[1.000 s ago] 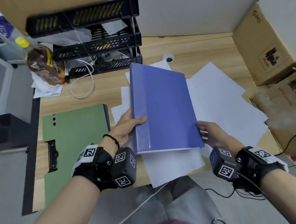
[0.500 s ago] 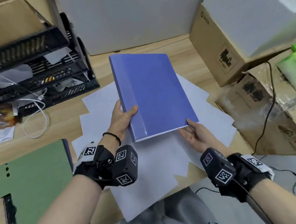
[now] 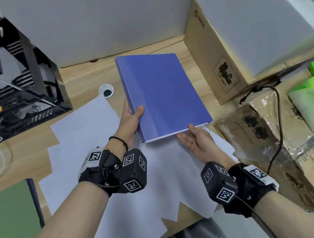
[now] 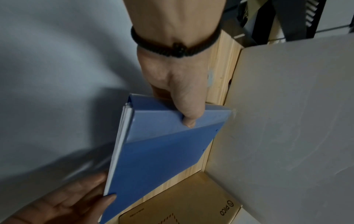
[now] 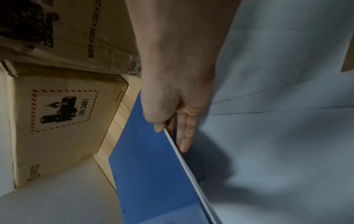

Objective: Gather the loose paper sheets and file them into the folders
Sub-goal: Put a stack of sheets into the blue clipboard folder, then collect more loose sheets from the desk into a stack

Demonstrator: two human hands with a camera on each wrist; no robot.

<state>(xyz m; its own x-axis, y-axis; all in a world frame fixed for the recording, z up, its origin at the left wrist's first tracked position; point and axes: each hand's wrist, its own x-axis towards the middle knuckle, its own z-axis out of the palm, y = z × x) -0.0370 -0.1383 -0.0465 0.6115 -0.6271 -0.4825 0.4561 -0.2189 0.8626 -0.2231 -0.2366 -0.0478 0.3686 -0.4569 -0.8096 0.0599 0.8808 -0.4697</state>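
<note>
A closed blue folder (image 3: 162, 94) with white pages inside is held tilted above the wooden desk (image 3: 86, 77). My left hand (image 3: 132, 118) grips its spine edge, thumb on the cover (image 4: 188, 121) and fingers underneath. My right hand (image 3: 193, 138) lies palm up at the near right corner, fingers straight, with the thumb tip (image 5: 159, 128) touching the folder's edge (image 5: 153, 166). Several loose white sheets (image 3: 90, 134) lie spread on the desk beneath both hands (image 5: 277, 106). A green folder (image 3: 10, 212) lies flat at the near left.
A black stacked letter tray (image 3: 20, 91) stands at the back left. A cardboard box (image 3: 213, 59) and a plastic-wrapped box (image 3: 255, 130) crowd the right side, with a black cable (image 3: 277, 144) hanging over them. A cable hole (image 3: 106, 90) sits behind the sheets.
The blue folder has been carried away from me toward the back right of the desk. My right thumb now touches its near edge. The view has swung to the right.
</note>
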